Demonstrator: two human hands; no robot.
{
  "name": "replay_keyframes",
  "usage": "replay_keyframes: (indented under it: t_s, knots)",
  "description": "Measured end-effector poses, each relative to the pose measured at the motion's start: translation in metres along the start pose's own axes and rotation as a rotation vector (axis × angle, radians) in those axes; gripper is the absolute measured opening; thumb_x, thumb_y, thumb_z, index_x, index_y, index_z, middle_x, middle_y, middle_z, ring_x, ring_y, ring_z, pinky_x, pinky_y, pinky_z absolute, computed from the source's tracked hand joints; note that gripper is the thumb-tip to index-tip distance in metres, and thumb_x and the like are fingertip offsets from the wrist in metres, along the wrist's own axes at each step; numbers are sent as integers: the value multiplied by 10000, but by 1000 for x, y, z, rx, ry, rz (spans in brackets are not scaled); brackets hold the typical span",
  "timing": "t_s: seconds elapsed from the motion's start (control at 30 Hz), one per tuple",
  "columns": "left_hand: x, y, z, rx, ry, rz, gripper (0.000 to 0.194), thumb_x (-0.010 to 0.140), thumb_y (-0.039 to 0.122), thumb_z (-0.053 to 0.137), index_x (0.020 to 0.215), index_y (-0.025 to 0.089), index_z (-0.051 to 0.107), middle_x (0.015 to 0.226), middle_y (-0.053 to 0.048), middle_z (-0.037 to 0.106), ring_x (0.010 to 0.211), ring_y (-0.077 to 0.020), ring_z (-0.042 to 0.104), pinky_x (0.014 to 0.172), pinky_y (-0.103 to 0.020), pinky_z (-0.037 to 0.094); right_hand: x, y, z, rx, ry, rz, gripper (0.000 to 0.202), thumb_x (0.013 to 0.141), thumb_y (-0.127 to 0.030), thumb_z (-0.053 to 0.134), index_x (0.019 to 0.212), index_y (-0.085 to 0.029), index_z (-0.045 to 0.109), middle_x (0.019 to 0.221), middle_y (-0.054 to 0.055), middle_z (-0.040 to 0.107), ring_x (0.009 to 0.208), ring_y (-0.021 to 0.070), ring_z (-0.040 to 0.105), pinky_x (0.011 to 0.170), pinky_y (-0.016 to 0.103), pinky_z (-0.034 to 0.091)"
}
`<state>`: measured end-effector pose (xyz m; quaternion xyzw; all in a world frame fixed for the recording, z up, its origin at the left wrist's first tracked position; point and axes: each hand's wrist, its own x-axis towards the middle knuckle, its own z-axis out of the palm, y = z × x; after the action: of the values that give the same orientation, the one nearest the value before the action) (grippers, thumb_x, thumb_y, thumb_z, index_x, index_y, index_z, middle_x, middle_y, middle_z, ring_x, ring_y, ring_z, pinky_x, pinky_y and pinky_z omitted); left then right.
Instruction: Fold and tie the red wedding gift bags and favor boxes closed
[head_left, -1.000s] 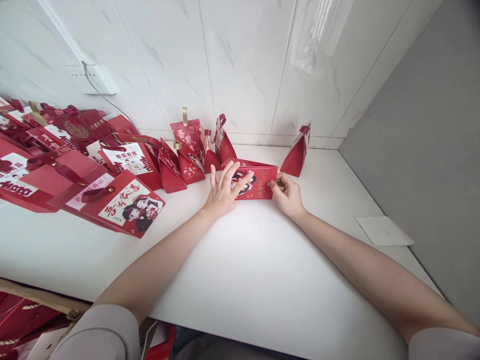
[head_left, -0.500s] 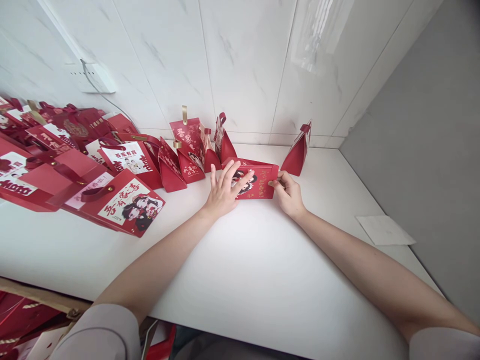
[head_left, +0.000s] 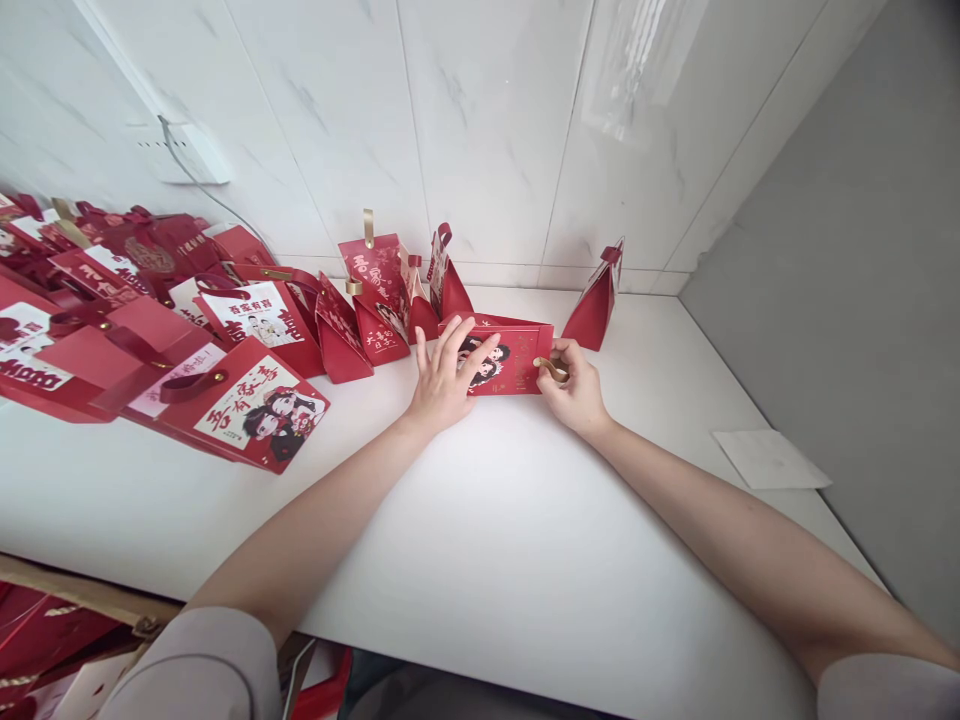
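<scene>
A red gift box (head_left: 517, 372), printed with a cartoon couple and gold characters, lies on the white table in front of me. My left hand (head_left: 444, 375) rests over its left end, fingers spread apart against the printed face and top edge. At the right end, my right hand (head_left: 574, 385) is closed in a pinch on a gold ribbon loop (head_left: 553, 370) of this box. The fingertips partly cover the ribbon and the box's right edge.
Behind the box, several red wedge-shaped gift boxes (head_left: 382, 330) stand near the tiled wall. Another box (head_left: 594, 305) stands to the right. Many handled boxes (head_left: 255, 405) crowd the left. A white paper (head_left: 771, 460) lies by the right table edge. A socket (head_left: 184, 155) with a cable is on the wall.
The gold ribbon now shows as a loop between my right fingers, where only a small bit showed before. The box has shifted slightly left, my left hand with it.
</scene>
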<state>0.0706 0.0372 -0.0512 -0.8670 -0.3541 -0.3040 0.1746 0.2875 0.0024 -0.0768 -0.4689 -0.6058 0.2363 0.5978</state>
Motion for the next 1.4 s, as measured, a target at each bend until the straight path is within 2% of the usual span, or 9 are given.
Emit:
replay_keyframes:
  t_s: [0.17, 0.33, 0.5, 0.83, 0.93, 1.03, 1.13, 1.23, 1.4]
  knots:
    - [0, 0, 0, -5, 16, -12, 818, 705, 91, 638, 1451, 262, 349, 1516, -154, 314, 1443, -339, 228, 1167, -600, 1, 0, -1, -2, -23, 14, -10, 227, 833, -291, 580, 1047, -233, 528, 908, 18, 623, 700, 139, 580, 606, 250, 465]
    - [0, 0, 0, -6, 12, -28, 811, 716, 110, 643, 1452, 268, 343, 1526, -147, 299, 1444, -346, 223, 1164, -608, 10, 2, -2, -4, -51, 37, -8, 208, 875, -418, 581, 888, -211, 558, 679, -32, 549, 508, 101, 390, 528, 249, 363]
    - [0, 0, 0, -24, 14, -16, 805, 720, 104, 640, 1451, 261, 342, 1521, -155, 300, 1448, -336, 213, 1169, -592, -18, 3, -1, -3, -15, 34, 23, 254, 885, -450, 582, 824, -204, 560, 697, -17, 595, 469, 89, 335, 495, 251, 326]
    - [3, -6, 2, -98, 143, -157, 774, 736, 319, 729, 1420, 243, 375, 1463, -176, 344, 1403, -366, 291, 1170, -595, 68, 7, 2, -1, 200, 209, 41, 274, 924, -490, 508, 1069, -261, 466, 848, -4, 577, 672, 146, 616, 711, 316, 526]
    - [4, -5, 3, -256, 240, -360, 975, 665, 425, 786, 1467, 222, 270, 1429, -185, 345, 1369, -345, 336, 1157, -517, 239, 5, 5, -2, 242, 37, 99, 372, 932, -525, 475, 1196, -272, 407, 1030, 49, 617, 795, 169, 665, 768, 348, 545]
    - [3, -5, 5, -476, 212, -448, 1121, 638, 500, 792, 1504, 198, 148, 1444, -189, 337, 1365, -329, 348, 1114, -457, 341, 1, 6, 1, 222, -242, 145, 489, 905, -525, 538, 1301, -288, 378, 1278, 110, 564, 1009, 220, 648, 841, 402, 543]
    - [0, -7, 11, -761, 3, -426, 834, 823, 501, 617, 1491, 201, 219, 1438, -155, 427, 1319, -285, 439, 1088, -419, 376, -2, 5, 3, 172, -383, 107, 604, 895, -491, 585, 1400, -306, 310, 1446, 123, 438, 1216, 249, 541, 1003, 472, 459]
    - [-2, -12, 20, -1031, -155, -429, 477, 939, 447, 425, 1336, 191, 495, 1299, -102, 597, 1193, -254, 564, 1034, -386, 429, -1, 3, 3, 183, -383, 85, 718, 879, -498, 609, 1462, -311, 234, 1533, 103, 318, 1343, 260, 417, 1095, 482, 378]
    - [-3, -27, 35, -1135, 47, -589, 363, 889, 365, 493, 1191, 173, 552, 1185, -96, 658, 1105, -232, 616, 949, -377, 488, 1, 2, 3, 289, -309, 100, 677, 881, -538, 582, 1452, -325, 289, 1483, 64, 405, 1284, 254, 486, 1039, 434, 463]
